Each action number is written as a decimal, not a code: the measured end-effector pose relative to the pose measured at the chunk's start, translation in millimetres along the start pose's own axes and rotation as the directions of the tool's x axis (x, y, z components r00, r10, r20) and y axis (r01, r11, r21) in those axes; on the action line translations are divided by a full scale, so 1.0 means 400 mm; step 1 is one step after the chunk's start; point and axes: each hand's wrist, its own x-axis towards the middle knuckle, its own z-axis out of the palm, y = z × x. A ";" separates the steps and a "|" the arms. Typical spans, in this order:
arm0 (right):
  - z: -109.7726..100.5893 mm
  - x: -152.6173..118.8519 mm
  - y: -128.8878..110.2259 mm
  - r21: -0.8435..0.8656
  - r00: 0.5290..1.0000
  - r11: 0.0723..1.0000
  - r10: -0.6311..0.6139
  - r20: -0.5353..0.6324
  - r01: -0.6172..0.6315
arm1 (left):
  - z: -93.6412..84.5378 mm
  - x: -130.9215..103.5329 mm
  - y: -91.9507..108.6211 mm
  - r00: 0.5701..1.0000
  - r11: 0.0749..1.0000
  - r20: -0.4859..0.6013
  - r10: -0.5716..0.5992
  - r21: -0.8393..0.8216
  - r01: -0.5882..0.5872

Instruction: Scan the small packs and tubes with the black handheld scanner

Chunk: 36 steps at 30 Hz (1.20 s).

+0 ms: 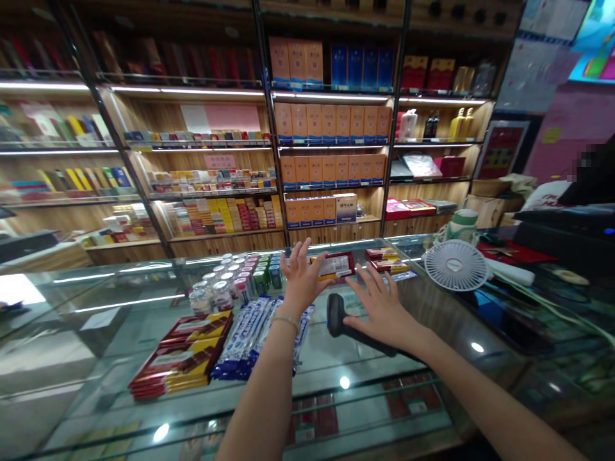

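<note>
My left hand (303,282) is open, fingers spread, above the glass counter beside a red chocolate packet (339,265) that shows its barcode label. Whether its thumb touches the packet I cannot tell. My right hand (384,314) is open too, fingers apart, over the handle of a black barcode scanner (336,315) lying on the glass. Left of my left forearm are blue-and-white wrapped sticks (250,330) in a row and stacks of red-and-yellow chocolate packets (182,352). Small lidded jars (223,294) stand in rows behind them. More chocolate packets (387,259) lie beyond my right hand.
A white fan (456,264), a green-and-white bottle (464,221) and cables (538,301) occupy the counter's right side. Behind the glass counter (317,362), lit shelves hold orange boxes (331,169) and many small packs. At the far right, a person (548,192) is partly visible.
</note>
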 end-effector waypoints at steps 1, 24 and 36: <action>0.004 -0.013 -0.009 0.006 1.000 1.000 0.009 0.020 -0.009 | 0.000 0.000 0.000 1.000 1.000 -0.002 -0.001 -0.001 0.001; 0.041 -0.072 -0.075 0.229 0.980 0.966 0.152 -0.129 -0.119 | 0.004 -0.004 -0.007 1.000 0.999 -0.008 -0.025 -0.030 0.025; -0.034 -0.038 -0.019 0.618 0.920 0.688 0.350 0.178 -0.381 | 0.017 -0.010 -0.019 0.998 0.999 -0.050 -0.044 -0.033 0.043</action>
